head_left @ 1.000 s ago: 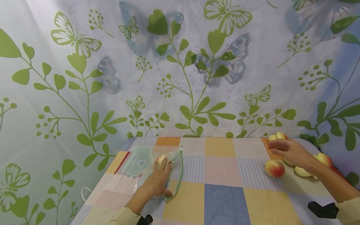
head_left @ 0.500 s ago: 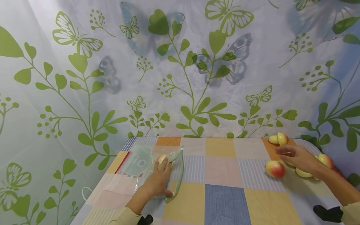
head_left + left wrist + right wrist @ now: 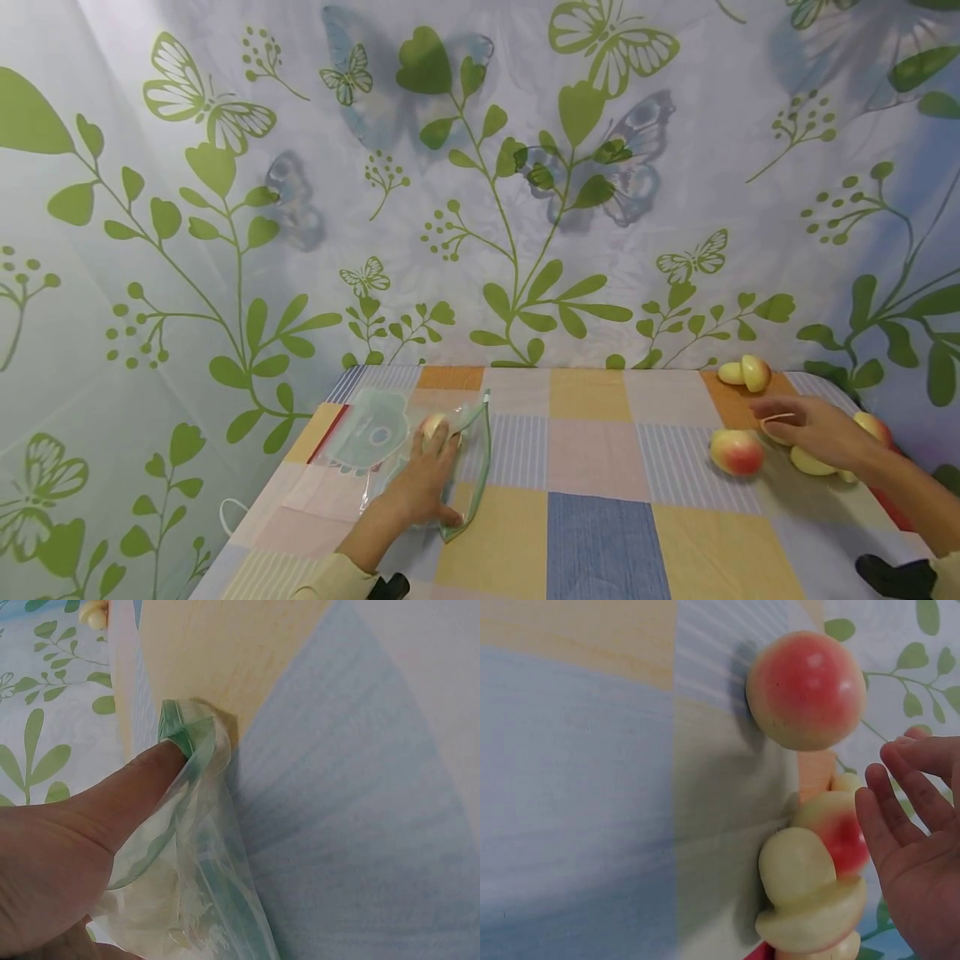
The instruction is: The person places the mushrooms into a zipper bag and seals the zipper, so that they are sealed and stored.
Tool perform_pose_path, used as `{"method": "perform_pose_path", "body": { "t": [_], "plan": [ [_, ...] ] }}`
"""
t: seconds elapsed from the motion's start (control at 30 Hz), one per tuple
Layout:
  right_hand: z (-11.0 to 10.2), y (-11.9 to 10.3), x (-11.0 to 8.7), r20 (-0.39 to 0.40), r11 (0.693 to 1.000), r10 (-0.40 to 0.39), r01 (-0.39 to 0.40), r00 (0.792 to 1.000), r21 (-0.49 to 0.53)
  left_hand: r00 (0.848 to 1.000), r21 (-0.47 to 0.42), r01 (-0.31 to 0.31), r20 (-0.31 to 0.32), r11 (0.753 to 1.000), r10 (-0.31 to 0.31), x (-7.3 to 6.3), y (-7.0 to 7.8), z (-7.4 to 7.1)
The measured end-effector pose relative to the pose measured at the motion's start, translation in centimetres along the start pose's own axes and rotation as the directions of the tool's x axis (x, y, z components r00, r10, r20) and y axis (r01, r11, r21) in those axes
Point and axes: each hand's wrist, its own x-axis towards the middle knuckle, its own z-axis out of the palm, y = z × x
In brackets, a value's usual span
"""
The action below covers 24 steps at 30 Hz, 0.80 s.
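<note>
My left hand rests with spread fingers on a clear plastic bag with a green edge. In the left wrist view, the thumb lies against the bag's green rim. A pale, reddish rounded piece shows by the left fingertips. My right hand hovers over several yellow mushroom-shaped pieces, its fingers extended and holding nothing in the right wrist view. Nearest its left side sits a round yellow-and-red piece. Below the hand lies a mushroom-shaped piece on its side, and another piece is partly hidden behind it.
Another yellow mushroom-shaped piece lies at the table's back right. Something flat and red shows under the right forearm. A patchwork cloth covers the table, and a patterned curtain hangs behind it. A white loop shows at the left edge.
My right hand has moved right and slightly toward me, uncovering the back-right mushroom-shaped piece. My left hand stays on the bag.
</note>
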Motion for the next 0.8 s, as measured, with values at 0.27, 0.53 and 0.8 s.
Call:
{"method": "perform_pose_path", "body": {
  "t": [0.27,0.53,0.8],
  "plan": [
    [-1.4,0.5,-0.7,0.020,0.999,0.049,-0.049,0.999,-0.017,1.000,-0.001,0.000,0.005,1.000,0.000,0.0,-0.1,0.0],
    [-2.3,0.8,-1.2,-0.015,0.997,0.071,-0.072,0.997,-0.037,1.000,0.014,-0.010,0.005,1.000,0.010,0.1,-0.1,0.0],
    [-3.1,1.9,-1.8,-0.041,0.987,0.141,-0.144,0.989,-0.071,1.000,0.008,0.015,0.021,1.000,-0.015,0.2,-0.1,0.1]
  ]
}}
